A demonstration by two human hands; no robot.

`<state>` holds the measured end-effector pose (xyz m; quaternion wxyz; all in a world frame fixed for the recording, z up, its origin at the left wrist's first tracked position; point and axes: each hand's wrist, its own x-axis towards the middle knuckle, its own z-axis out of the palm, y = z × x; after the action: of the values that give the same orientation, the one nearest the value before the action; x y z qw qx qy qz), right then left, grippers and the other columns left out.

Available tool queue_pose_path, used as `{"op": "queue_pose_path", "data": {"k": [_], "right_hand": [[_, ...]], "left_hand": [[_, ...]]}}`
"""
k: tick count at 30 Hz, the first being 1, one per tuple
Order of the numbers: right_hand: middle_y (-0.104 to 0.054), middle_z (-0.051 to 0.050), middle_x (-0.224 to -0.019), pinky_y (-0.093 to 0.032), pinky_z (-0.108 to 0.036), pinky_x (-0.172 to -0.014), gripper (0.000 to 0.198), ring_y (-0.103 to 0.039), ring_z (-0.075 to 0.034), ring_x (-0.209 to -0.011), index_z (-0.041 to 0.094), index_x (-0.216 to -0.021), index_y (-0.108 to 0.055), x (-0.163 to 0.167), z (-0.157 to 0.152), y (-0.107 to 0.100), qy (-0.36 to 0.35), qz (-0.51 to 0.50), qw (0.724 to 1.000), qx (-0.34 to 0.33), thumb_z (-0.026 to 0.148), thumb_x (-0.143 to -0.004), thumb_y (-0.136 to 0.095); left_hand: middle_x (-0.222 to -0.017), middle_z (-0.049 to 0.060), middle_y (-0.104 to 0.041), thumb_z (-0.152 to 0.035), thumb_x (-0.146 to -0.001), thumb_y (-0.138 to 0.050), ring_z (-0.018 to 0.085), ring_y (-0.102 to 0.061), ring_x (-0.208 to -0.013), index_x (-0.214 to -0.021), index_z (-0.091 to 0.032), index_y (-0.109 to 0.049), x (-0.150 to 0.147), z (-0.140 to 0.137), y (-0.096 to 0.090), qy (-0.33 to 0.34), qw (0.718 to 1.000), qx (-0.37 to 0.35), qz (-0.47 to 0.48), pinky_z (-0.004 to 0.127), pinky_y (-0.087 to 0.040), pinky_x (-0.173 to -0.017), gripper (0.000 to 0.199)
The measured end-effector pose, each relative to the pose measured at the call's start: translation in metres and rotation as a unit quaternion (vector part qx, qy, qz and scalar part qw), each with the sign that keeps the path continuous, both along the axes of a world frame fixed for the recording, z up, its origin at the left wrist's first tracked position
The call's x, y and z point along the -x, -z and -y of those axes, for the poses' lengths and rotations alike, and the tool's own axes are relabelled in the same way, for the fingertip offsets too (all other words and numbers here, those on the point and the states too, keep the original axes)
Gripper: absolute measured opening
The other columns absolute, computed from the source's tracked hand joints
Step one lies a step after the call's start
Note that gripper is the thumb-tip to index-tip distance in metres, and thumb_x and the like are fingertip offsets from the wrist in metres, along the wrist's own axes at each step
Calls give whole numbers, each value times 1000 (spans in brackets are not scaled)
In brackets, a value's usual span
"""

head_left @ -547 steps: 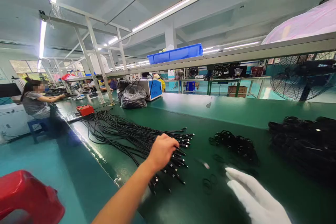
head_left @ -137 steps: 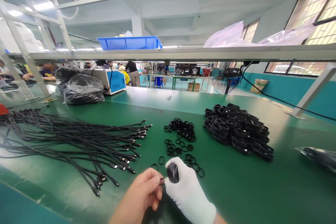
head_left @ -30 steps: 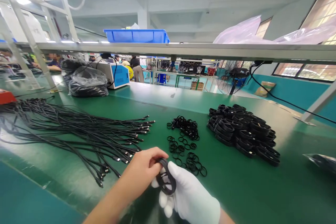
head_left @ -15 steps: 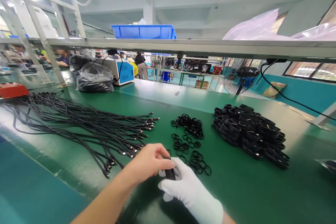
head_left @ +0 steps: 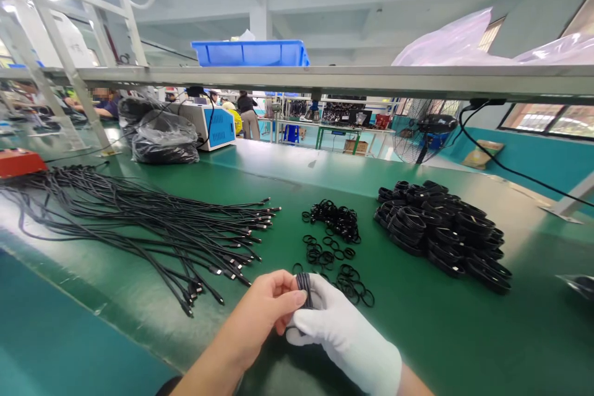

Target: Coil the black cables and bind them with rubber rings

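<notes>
Between my two hands is a coiled black cable (head_left: 304, 284), its loops pressed together into a tight bundle. My bare left hand (head_left: 271, 303) pinches it from the left, thumb across the front of the loops. From the right, my white-gloved right hand (head_left: 327, 312) closes around the same coil; its lower part is hidden by my fingers. Just beyond my hands lie loose black rubber bands (head_left: 355, 284), with a denser heap of bands (head_left: 335, 221) behind. Straight black cables (head_left: 185, 216) with metal plug ends spread out at the left.
A pile of coiled cables (head_left: 440, 229) sits on the right of the green table (head_left: 297, 167). A plastic bag (head_left: 164, 136), a blue-and-white machine (head_left: 216, 127) and a red box (head_left: 21, 163) stand at the back left. Overhead runs a shelf (head_left: 348, 80) with a blue bin (head_left: 250, 54).
My left fingers have shifted on the coil, now wrapped along its left side. The coil has turned so its loops show more at the top. The view has moved slightly.
</notes>
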<state>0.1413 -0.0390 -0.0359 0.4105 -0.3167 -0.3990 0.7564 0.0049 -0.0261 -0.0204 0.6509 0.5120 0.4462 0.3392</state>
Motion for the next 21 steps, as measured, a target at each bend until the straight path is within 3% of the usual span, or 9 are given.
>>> {"op": "queue_pose_path", "data": {"k": [3, 7, 11, 16, 19, 21], "right_hand": [[-57, -2, -78, -39, -23, -58, 41, -53, -11, -68, 15, -87, -48, -2, 1, 1, -9, -2, 1000, 9, 27, -60, -76], [-55, 0, -72, -38, -22, -55, 41, -51, -10, -66, 15, -82, -47, -2, 2, 2, 9, 21, 1000, 16, 22, -56, -78], [-55, -2, -77, -41, -24, -60, 42, -54, -13, -72, 14, -89, -49, -2, 3, 4, -15, -41, 999, 22, 23, -59, -76], [-57, -3, -81, -45, -26, -61, 49, -56, -14, -74, 13, -94, -52, -3, 3, 7, 7, 5, 1000, 24, 24, -54, -79], [-57, -4, -87, -47, -27, -62, 53, -58, -14, -74, 13, -96, -53, -4, 1, 5, -10, -3, 999, 47, 26, -52, -80], [-57, -5, -90, -48, -27, -63, 55, -59, -14, -75, 13, -98, -53, -3, 1, 3, -17, 1, 998, 53, 24, -52, -80]], "left_hand": [[-54, -7, -48, -33, -69, -62, 6, -41, -45, -67, -17, -48, 0, 0, -1, 6, 1000, 10, -4, 18, -33, -46, 22], [-54, -6, -48, -32, -73, -58, 9, -47, -49, -64, -17, -47, 2, 2, -5, 15, 997, -39, -63, 21, -37, -50, 21], [-57, -6, -50, -31, -75, -57, 9, -49, -53, -66, -18, -46, 3, 3, -1, 37, 998, -55, -5, 20, -38, -54, 19], [-59, -5, -48, -34, -79, -54, 10, -45, -55, -67, -17, -49, 6, 3, 4, 42, 996, -72, -12, 20, -37, -54, 21], [-64, -2, -54, -32, -83, -47, 13, -51, -58, -72, -17, -55, 8, 4, 3, -26, 982, -142, -123, 24, -42, -57, 20], [-80, 1, -59, -21, -81, -47, 15, -55, -67, -86, -19, -59, 8, 7, 4, -85, 947, -239, -197, 26, -45, -64, 13]]}}
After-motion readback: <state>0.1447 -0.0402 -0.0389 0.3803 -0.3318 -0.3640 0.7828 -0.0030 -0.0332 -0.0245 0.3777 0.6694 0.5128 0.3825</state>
